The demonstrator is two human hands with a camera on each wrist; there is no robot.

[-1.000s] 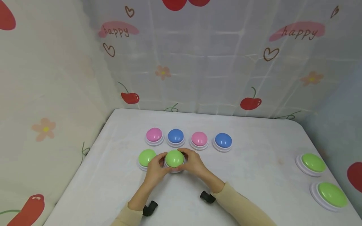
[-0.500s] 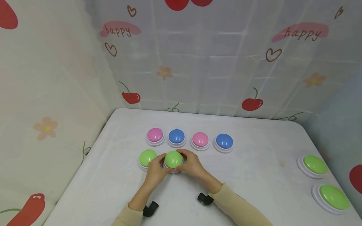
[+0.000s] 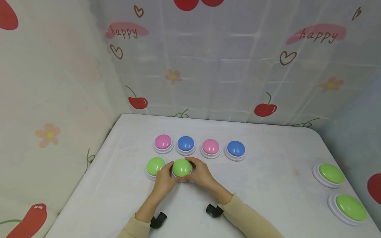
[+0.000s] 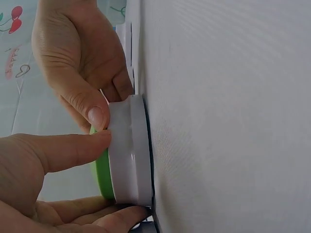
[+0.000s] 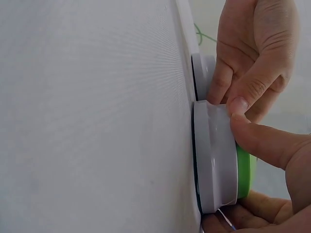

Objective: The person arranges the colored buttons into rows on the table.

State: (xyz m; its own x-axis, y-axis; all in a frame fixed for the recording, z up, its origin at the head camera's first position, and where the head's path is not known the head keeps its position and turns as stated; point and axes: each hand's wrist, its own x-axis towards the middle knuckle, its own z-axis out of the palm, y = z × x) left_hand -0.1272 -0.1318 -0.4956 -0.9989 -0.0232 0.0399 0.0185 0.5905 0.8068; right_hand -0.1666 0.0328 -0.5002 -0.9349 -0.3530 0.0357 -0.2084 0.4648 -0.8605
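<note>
Both hands grip one green-domed button (image 3: 182, 167) with a white round base, which stands on the white table. From its left side the left hand (image 3: 164, 180) holds it, and the right hand (image 3: 202, 172) holds it from the right, thumbs meeting at the near edge. In the left wrist view the white base (image 4: 130, 153) lies between fingers and thumbs, its underside at the tabletop. The right wrist view shows the same base (image 5: 214, 155) with both thumbs against it. Another green button (image 3: 155, 165) is just left, partly behind the left hand.
Behind stand a pink button (image 3: 162, 141), a blue one (image 3: 186, 143), another pink (image 3: 210, 146) and another blue (image 3: 236, 148) in a row. Two green buttons (image 3: 331, 173) (image 3: 351, 207) lie near the table's right edge. A patterned curtain (image 3: 208, 72) hangs behind the table.
The held green button and both hands have shifted slightly left, nearer the other green button. The view has also moved a little. The grip is the same.
</note>
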